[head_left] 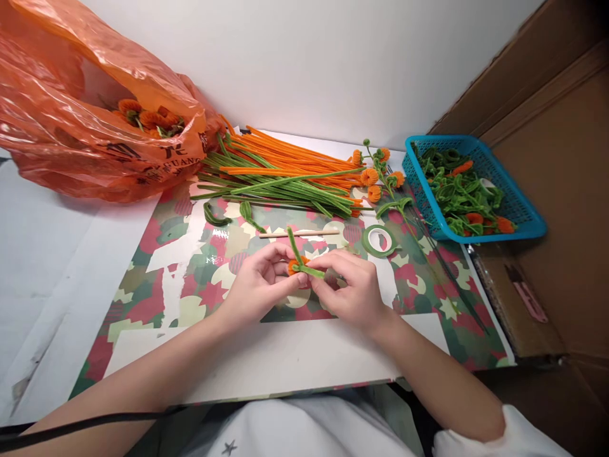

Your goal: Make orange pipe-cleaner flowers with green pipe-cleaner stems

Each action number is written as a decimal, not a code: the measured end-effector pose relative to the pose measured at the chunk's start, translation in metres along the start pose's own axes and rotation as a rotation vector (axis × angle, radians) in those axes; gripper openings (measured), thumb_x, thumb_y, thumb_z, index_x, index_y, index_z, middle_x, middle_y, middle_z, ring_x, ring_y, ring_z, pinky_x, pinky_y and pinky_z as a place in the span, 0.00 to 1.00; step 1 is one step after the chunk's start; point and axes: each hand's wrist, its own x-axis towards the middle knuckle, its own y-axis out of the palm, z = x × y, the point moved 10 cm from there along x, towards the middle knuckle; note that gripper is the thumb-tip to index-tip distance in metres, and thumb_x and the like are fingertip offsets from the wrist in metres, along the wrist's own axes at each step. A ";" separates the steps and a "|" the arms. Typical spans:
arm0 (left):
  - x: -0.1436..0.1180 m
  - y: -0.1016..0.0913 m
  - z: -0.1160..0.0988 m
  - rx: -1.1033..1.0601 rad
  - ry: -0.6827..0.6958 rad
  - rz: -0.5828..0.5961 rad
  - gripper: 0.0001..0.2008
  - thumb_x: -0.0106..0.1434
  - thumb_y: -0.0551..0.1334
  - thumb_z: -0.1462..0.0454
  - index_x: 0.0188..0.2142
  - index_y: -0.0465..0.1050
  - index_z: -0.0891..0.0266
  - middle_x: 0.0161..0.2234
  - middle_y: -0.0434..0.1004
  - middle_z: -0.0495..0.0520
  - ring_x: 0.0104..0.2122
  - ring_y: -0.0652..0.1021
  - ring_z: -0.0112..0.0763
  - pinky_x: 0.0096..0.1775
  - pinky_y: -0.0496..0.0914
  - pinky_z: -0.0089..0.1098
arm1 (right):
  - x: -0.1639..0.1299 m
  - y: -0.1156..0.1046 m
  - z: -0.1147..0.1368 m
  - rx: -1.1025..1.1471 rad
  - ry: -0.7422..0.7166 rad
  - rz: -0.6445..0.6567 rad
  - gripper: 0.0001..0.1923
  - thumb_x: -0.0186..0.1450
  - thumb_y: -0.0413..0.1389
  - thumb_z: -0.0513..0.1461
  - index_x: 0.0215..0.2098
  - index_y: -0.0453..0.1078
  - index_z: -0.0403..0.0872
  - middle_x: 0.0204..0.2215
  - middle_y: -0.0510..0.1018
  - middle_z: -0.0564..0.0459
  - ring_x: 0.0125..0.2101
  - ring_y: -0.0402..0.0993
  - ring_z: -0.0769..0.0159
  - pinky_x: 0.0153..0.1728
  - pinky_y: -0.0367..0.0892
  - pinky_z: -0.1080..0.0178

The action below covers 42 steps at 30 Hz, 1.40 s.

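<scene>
the left hand (261, 280) has its grip around the small orange flower (292, 269) with green strips (294, 246), the right hand (351, 282) also pinches this piece, and it is above the patterned table (190, 287), near the thin wooden stick (316, 233).

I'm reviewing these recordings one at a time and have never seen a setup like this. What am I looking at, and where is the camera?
There is no machine here: a person works with two bare hands. The single picture comes from a camera on their head, looking forward and down. The left hand and right hand hold a small orange-and-green pipe-cleaner piece between their fingers. Beyond them, on a patterned work surface, lie a wooden stick, a roll of green tape, and bundled orange pipe cleaners and green pipe cleaners. An orange plastic bag is at far left, a blue basket at right.
</scene>
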 end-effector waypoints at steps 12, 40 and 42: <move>-0.003 -0.003 0.005 0.081 -0.035 -0.031 0.12 0.56 0.69 0.62 0.33 0.69 0.64 0.28 0.71 0.47 0.27 0.74 0.22 0.29 0.72 0.22 | -0.007 0.004 0.030 -0.327 -0.384 -0.022 0.06 0.61 0.57 0.30 0.34 0.71 0.46 0.27 0.81 0.51 0.30 0.77 0.65 0.35 0.74 0.62; 0.000 0.005 0.010 -0.237 -0.112 0.067 0.12 0.55 0.71 0.69 0.37 0.73 0.61 0.34 0.78 0.47 0.33 0.81 0.24 0.38 0.79 0.26 | 0.005 0.000 -0.019 0.202 0.189 0.060 0.05 0.58 0.62 0.34 0.31 0.71 0.48 0.31 0.77 0.52 0.34 0.75 0.65 0.36 0.71 0.61; -0.001 0.004 0.008 -0.197 -0.087 0.072 0.11 0.56 0.70 0.69 0.38 0.73 0.61 0.33 0.78 0.47 0.33 0.81 0.23 0.37 0.78 0.24 | 0.002 0.006 -0.028 0.255 0.295 0.115 0.04 0.59 0.61 0.35 0.30 0.70 0.47 0.30 0.75 0.52 0.33 0.73 0.66 0.33 0.71 0.63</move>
